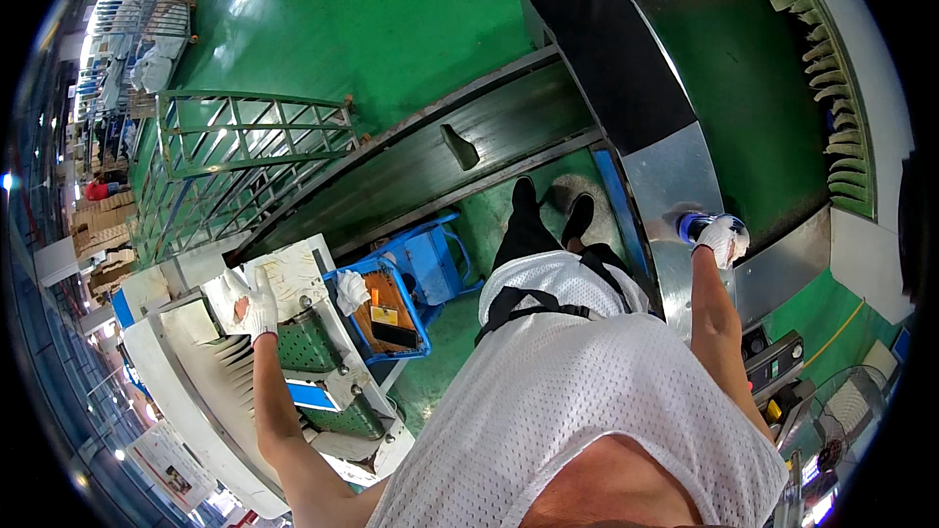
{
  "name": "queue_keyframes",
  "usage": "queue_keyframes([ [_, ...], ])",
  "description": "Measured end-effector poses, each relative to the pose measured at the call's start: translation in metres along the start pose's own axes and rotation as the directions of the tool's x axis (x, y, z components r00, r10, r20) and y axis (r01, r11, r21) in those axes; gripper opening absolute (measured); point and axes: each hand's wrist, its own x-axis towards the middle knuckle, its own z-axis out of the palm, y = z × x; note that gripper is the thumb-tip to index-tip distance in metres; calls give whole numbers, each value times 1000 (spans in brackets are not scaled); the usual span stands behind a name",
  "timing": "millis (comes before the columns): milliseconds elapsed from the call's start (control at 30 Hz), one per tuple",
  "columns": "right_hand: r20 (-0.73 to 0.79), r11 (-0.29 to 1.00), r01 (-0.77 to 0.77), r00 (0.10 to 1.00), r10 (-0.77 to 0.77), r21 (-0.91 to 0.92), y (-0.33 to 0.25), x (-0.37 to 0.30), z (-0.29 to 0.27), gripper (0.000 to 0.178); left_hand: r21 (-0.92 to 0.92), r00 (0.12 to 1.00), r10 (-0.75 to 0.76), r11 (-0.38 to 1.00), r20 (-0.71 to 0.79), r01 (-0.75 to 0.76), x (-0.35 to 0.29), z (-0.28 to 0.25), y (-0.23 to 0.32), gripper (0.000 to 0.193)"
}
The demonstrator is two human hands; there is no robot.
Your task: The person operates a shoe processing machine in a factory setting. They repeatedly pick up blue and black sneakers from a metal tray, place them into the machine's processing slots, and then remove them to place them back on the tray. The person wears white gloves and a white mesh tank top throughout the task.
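- The left hand, covered by a white glove, is being pressed against a pale sheet lying on top of the machine; the fingers are being held spread and flat, with nothing enclosed between them.
- The sheet is being kept directly under the left fingertips and is extending away from them toward the blue crate.
- A white cloth is being left draped on the crate rim, just beside the left fingers but apart from them.
- The right hand, also gloved, is being held over a blue round object; the fingers are being curled around it, clenched on its top.
- The blue round object is being kept beneath and partly in front of the right fingers, resting on the metal ledge of the conveyor.
- The green belt is being shown beyond the right fingers, well apart from them.
- The green railing is being shown far beyond the left fingers.
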Motion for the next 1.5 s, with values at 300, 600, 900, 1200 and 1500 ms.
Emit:
queue_keyframes([
  [300,18,999,-29,999,29,-24,-7,-3,-7,48,56,1000,25,998,4,-25,-1,-5,2,87],
  [600,27,1000,-13,1000,12,26,-4,-3,-6,49,-8,999,25,1000,-40,-25,1,5,-5,85],
  [900,68,1000,-27,997,27,8,-10,-5,-15,49,0,1000,27,1000,-16,-27,1,-2,-1,89],
  [1200,115,999,-53,992,53,-6,-13,-5,-21,50,-68,996,-74,995,57,78,-11,-25,31,88],
  [1500,69,1000,-17,997,17,2,-5,-1,-7,50,13,999,31,999,-26,-31,1,3,-5,87],
])
